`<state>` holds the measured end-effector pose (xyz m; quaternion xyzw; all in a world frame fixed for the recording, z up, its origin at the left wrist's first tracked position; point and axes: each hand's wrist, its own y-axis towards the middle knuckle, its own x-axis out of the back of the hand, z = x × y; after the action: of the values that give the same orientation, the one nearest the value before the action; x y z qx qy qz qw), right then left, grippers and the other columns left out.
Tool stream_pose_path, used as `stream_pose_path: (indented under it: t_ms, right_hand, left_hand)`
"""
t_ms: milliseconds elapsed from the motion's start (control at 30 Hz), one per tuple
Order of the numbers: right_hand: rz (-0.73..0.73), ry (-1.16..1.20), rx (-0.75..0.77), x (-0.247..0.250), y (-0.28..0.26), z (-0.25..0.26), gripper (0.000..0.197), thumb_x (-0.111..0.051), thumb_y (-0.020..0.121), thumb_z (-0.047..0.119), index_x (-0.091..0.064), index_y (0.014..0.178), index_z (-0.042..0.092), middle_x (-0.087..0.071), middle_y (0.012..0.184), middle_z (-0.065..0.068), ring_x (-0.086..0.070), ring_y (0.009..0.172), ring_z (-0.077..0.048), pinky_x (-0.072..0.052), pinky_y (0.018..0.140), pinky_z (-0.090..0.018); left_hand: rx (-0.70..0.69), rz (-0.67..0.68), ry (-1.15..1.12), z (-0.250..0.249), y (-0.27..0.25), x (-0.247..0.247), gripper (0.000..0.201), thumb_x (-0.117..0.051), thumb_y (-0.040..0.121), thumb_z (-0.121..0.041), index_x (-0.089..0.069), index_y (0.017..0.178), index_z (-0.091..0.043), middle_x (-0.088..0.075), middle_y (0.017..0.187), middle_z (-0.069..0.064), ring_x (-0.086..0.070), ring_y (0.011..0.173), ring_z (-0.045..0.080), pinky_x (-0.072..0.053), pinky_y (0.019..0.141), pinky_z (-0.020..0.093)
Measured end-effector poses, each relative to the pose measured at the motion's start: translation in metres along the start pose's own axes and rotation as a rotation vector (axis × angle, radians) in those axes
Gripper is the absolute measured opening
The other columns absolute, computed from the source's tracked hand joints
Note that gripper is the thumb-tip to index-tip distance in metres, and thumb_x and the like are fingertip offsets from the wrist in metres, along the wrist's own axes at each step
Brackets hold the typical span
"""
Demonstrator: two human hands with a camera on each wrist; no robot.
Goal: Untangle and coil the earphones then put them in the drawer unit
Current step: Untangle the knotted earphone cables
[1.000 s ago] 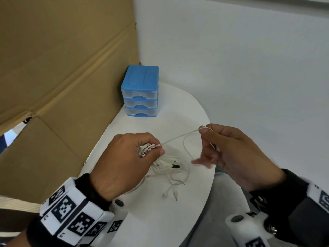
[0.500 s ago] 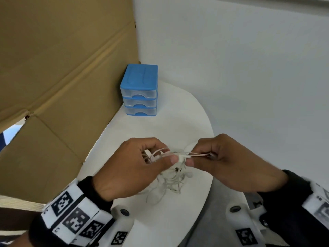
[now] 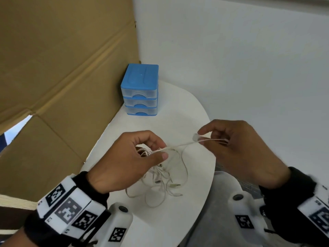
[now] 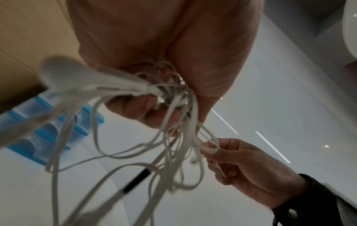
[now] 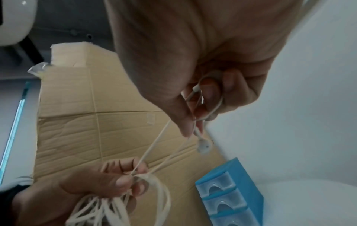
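Observation:
White tangled earphones (image 3: 161, 177) hang in loops from my left hand (image 3: 135, 157) down to the white table (image 3: 178, 122); two jack plugs lie at the tangle's lower right. That hand pinches the bundle of cords (image 4: 166, 97) between thumb and fingers. My right hand (image 3: 229, 145) pinches one cord near an earbud (image 3: 195, 136) and holds it taut, up and to the right of the left hand. In the right wrist view the earbud (image 5: 203, 146) sticks out below the thumb. The blue drawer unit (image 3: 140, 90) stands at the back of the table, its three drawers closed.
A brown cardboard sheet (image 3: 58, 68) stands along the table's left side. A white wall (image 3: 240, 59) rises behind and to the right. The table's curved edge (image 3: 212, 157) runs under my right hand, with grey floor (image 3: 220, 220) beyond it.
My right hand has moved up and to the right, away from the left hand, drawing a cord with an earbud taut out of the bundle. The left hand stays in place.

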<state>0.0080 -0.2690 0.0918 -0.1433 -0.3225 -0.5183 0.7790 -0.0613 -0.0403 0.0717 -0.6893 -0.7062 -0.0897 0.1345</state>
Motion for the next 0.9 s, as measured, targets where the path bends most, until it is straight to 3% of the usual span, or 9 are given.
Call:
stream_pose_path:
  t_ms: [100,200,267,333,467,600,700,767,900]
  right_hand:
    - [-0.041,0.01,0.003,0.001,0.001,0.0,0.013,-0.068,0.088,0.019,-0.071,0.077,0.026,-0.05,0.049,0.006,-0.044,0.045,-0.01,-0.037,0.051,-0.013]
    - [-0.009,0.27,-0.033,0.005,0.003,0.003,0.012,-0.067,0.089,0.012,-0.071,0.079,0.018,-0.048,0.058,-0.015,-0.04,0.051,-0.018,-0.036,0.052,-0.024]
    - [-0.001,0.411,-0.05,0.008,0.005,0.004,0.005,-0.067,0.085,0.014,-0.071,0.082,0.015,-0.053,0.07,-0.026,-0.048,0.059,-0.021,-0.041,0.062,-0.03]
    - [0.001,0.547,-0.051,0.01,0.007,0.002,0.005,-0.067,0.082,0.008,-0.07,0.083,0.011,-0.054,0.064,-0.017,-0.052,0.059,-0.02,-0.051,0.069,-0.029]
    - [0.026,0.682,-0.125,0.011,0.009,-0.004,0.015,-0.063,0.082,-0.007,-0.069,0.086,0.006,-0.047,0.064,-0.009,-0.047,0.055,-0.019,-0.053,0.057,-0.028]
    - [0.098,0.425,-0.206,-0.003,0.01,-0.021,0.023,-0.058,0.066,0.011,-0.073,0.082,0.02,-0.063,0.08,-0.004,-0.049,0.066,-0.023,-0.045,0.056,-0.032]
    - [0.281,0.278,-0.115,-0.016,0.004,-0.02,0.036,-0.056,0.067,0.015,-0.074,0.096,0.026,-0.072,0.101,0.009,-0.064,0.094,-0.013,-0.045,0.088,-0.03]
    - [0.452,0.438,-0.073,-0.025,-0.002,-0.01,0.041,-0.06,0.067,0.017,-0.071,0.107,0.015,-0.072,0.111,0.001,-0.063,0.109,-0.01,-0.043,0.097,-0.025]
    - [0.579,0.626,-0.109,-0.033,-0.011,0.006,0.029,-0.061,0.087,0.031,-0.065,0.094,0.003,-0.062,0.085,-0.013,-0.058,0.085,-0.018,-0.044,0.082,-0.028]
  left_hand:
    - [0.012,0.046,0.023,-0.001,-0.001,0.002,0.036,-0.084,0.071,-0.013,-0.063,0.094,-0.032,-0.072,0.085,0.0,-0.054,0.053,0.009,-0.047,0.054,0.022]
    - [0.023,0.136,0.127,0.0,-0.001,0.002,0.051,-0.086,0.068,-0.013,-0.06,0.101,-0.041,-0.073,0.089,-0.006,-0.065,0.067,0.01,-0.053,0.066,0.025]
    - [0.041,0.146,0.202,0.002,-0.002,0.002,0.047,-0.086,0.068,-0.017,-0.063,0.101,-0.042,-0.072,0.09,-0.009,-0.069,0.074,0.011,-0.057,0.073,0.027]
    - [0.084,0.154,0.24,0.001,-0.002,0.003,0.036,-0.086,0.069,-0.024,-0.068,0.097,-0.036,-0.073,0.086,-0.01,-0.07,0.072,0.006,-0.057,0.07,0.023]
    - [0.118,0.249,0.141,-0.006,-0.003,0.005,0.019,-0.084,0.072,-0.018,-0.075,0.088,-0.022,-0.077,0.083,-0.005,-0.071,0.071,0.006,-0.055,0.065,0.018]
    - [0.087,0.363,-0.081,-0.014,-0.008,0.005,0.022,-0.081,0.069,-0.011,-0.076,0.089,-0.018,-0.077,0.086,0.003,-0.07,0.077,0.012,-0.054,0.069,0.02]
    - [0.075,0.439,-0.143,-0.016,-0.01,0.002,0.024,-0.079,0.07,-0.008,-0.076,0.092,-0.015,-0.077,0.091,0.005,-0.07,0.081,0.014,-0.055,0.073,0.023]
    - [0.071,0.448,-0.156,-0.016,-0.011,0.0,0.025,-0.081,0.071,-0.003,-0.076,0.093,-0.013,-0.076,0.093,0.009,-0.07,0.083,0.015,-0.056,0.074,0.025]
    - [0.061,0.416,-0.144,-0.016,-0.012,-0.002,0.029,-0.083,0.068,0.0,-0.072,0.09,-0.017,-0.075,0.088,0.008,-0.068,0.078,0.016,-0.057,0.073,0.029]
